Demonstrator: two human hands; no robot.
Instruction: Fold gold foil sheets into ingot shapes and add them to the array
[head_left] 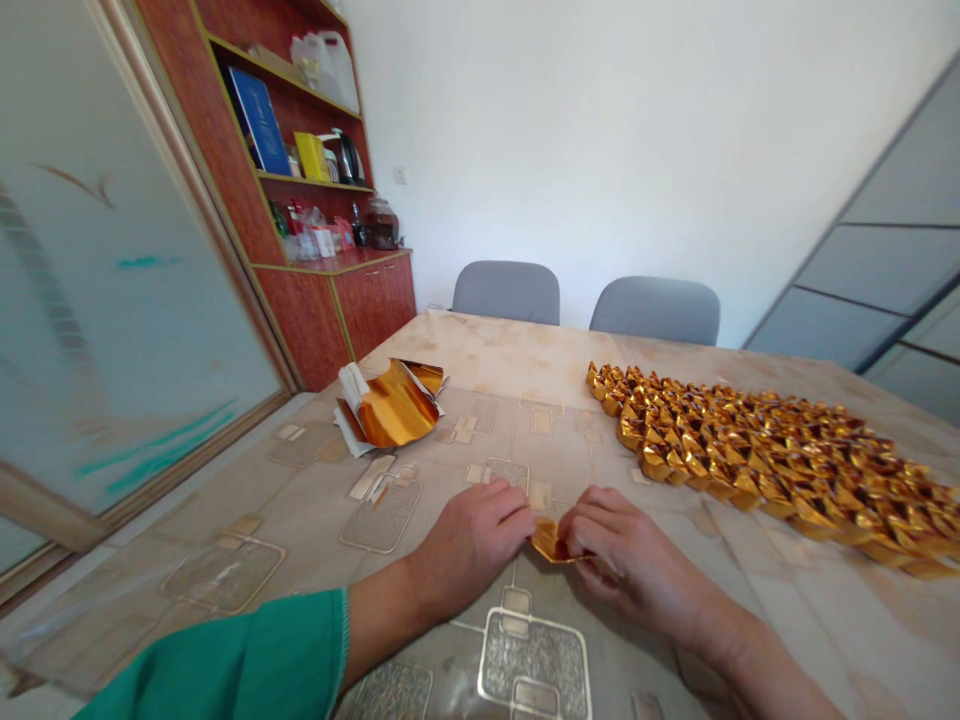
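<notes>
Pinching a small folded piece of gold foil near the middle of the table, the right hand curls its fingers in a narrow hold over the piece's right side. The left hand comes in from the other side, fingertips at the foil's edge; whether they grip or only touch is hard to tell. The foil looks crisp and creased, with a bright metallic sheen. To the right spreads a dense, scaly mass of folded gold foil units, all sharp facets. Farther up and left lies a curled stack of gold foil sheets and white paper. Beneath them runs a glossy patterned tablecloth, and a green sleeve covers the left forearm.
</notes>
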